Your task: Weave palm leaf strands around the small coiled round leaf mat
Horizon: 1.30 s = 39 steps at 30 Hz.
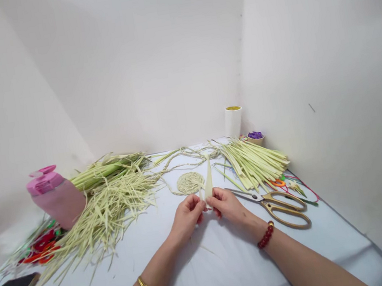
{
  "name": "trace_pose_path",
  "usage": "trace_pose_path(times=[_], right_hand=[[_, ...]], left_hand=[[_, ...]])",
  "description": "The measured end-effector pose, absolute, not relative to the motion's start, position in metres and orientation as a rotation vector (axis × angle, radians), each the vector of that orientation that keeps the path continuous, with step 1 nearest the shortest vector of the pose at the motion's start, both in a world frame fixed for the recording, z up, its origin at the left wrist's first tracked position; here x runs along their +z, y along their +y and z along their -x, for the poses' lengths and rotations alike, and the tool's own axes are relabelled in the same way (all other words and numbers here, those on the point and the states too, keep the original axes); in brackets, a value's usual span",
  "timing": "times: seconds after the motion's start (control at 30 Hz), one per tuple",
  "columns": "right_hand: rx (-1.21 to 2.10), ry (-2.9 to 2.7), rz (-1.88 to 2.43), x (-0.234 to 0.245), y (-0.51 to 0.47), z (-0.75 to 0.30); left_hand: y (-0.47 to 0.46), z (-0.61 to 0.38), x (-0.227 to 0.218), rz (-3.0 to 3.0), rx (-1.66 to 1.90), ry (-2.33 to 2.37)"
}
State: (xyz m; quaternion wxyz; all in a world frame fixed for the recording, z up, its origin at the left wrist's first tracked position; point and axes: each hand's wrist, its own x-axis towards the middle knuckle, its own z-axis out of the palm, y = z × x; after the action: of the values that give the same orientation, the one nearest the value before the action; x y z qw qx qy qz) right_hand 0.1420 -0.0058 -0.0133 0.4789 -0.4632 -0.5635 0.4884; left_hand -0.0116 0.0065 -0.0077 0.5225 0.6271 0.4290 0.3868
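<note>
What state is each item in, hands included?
Left hand: pinching pale green palm-leaf strip
Right hand: pinching same strip
Gold-handled metal scissors: lying flat, blades closed
Round woven palm-leaf disc: lying flat
White cylindrical roll: standing on end
Pink plastic bottle: capped

One head-worn camera, the only view, looking forward and down from just behind the left hand (188, 217) and right hand (228, 205), close above them, facing across a pale-covered table (213, 276) toward a white wall corner (235, 57)
</note>
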Motion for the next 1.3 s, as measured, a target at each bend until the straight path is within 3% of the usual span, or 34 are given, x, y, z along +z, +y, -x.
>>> trace_pose_path(times=[0.33, 1.3], right_hand=[[1.274, -1.312, 1.076, -0.010, -0.006, -0.145], [1.093, -1.477, 1.198, -0.009, -0.012, -0.142]], left_hand=[[0.006, 0.013, 0.000, -1.428, 0.919, 0.995], [0.008, 0.014, -0.009, -1.545, 0.878, 0.973]])
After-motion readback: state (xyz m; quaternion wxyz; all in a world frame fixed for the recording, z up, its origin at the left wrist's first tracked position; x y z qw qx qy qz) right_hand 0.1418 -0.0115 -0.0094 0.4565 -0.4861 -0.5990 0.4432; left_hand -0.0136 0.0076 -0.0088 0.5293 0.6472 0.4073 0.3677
